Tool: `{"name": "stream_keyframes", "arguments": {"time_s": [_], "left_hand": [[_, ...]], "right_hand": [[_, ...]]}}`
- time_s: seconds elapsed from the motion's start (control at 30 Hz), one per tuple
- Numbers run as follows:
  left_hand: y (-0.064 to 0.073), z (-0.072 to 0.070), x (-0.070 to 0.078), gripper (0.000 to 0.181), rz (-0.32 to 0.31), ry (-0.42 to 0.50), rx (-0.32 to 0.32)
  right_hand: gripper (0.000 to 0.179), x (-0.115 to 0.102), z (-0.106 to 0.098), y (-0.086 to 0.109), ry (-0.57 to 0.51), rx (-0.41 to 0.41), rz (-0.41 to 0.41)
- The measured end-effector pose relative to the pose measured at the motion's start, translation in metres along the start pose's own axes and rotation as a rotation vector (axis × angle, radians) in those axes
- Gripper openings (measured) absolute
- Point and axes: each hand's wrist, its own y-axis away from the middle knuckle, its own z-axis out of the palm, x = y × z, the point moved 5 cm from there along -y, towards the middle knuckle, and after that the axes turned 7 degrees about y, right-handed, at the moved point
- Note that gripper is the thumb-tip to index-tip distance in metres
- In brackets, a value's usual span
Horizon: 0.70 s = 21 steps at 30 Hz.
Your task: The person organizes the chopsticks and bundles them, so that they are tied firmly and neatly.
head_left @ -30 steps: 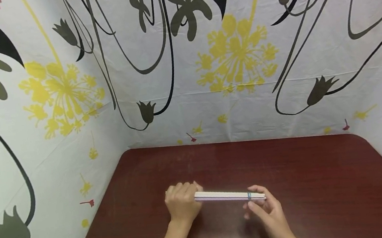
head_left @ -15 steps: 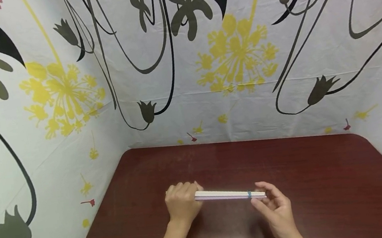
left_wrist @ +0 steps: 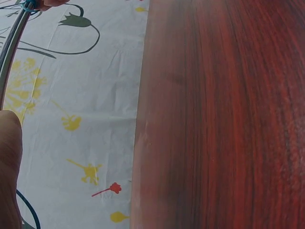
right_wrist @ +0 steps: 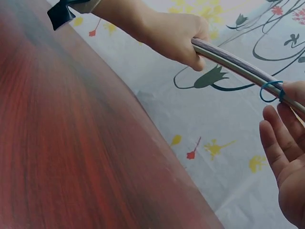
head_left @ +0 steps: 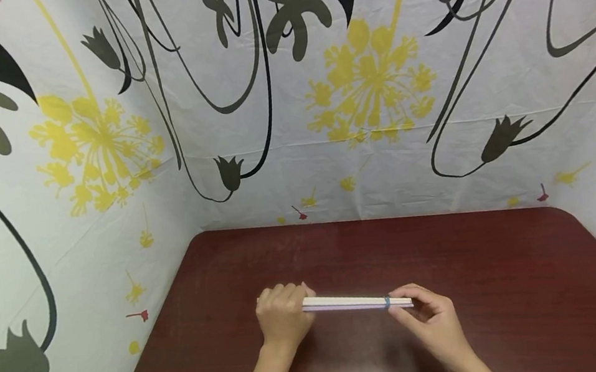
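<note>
A slim bundle of white and lilac sticks (head_left: 344, 303) is held level above the table; their exact kind is unclear. My left hand (head_left: 283, 318) grips its left end in a fist, which hides that end. Near the right end a blue rubber band (head_left: 387, 302) goes round the sticks. In the right wrist view a loose loop of the band (right_wrist: 261, 95) stands off the bundle. My right hand (head_left: 439, 323) pinches the band at the sticks with thumb and forefinger. Its other fingers (right_wrist: 272, 148) are spread, loosely bent, below the bundle.
The brown wooden table (head_left: 485, 274) has rounded far corners. A white cloth (head_left: 278, 119) printed with flowers hangs around its back and sides. A dark strap (right_wrist: 61, 16) sits at the left wrist.
My right hand first drew back to the right from the bundle's end, then came in again with thumb and forefinger at the band. The left hand and the sticks stay nearly still.
</note>
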Motion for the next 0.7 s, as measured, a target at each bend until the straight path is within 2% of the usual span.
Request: {"name": "stream_keyframes", "arguments": {"time_s": [0.17,0.37,0.43,0.6,0.7], "left_hand": [[-0.001,0.0,0.0,0.03,-0.001,0.0,0.003],[-0.004,0.001,0.002,0.03,0.007,-0.001,0.016],[-0.006,0.0,0.003,0.03,0.01,0.0,0.023],[-0.009,0.0,0.004,0.031,0.015,0.002,0.036],[-0.009,0.0,0.006,0.03,0.015,0.001,0.033]], "right_hand": [[0.027,-0.001,-0.003,-0.005,0.072,-0.061,-0.013],[0.029,-0.005,-0.006,-0.011,0.177,-0.083,-0.052],[0.031,-0.007,-0.007,-0.013,0.169,-0.092,-0.09],[0.038,-0.012,-0.009,-0.019,0.094,-0.129,-0.245],[0.04,-0.012,-0.011,-0.021,0.095,-0.148,-0.278]]}}
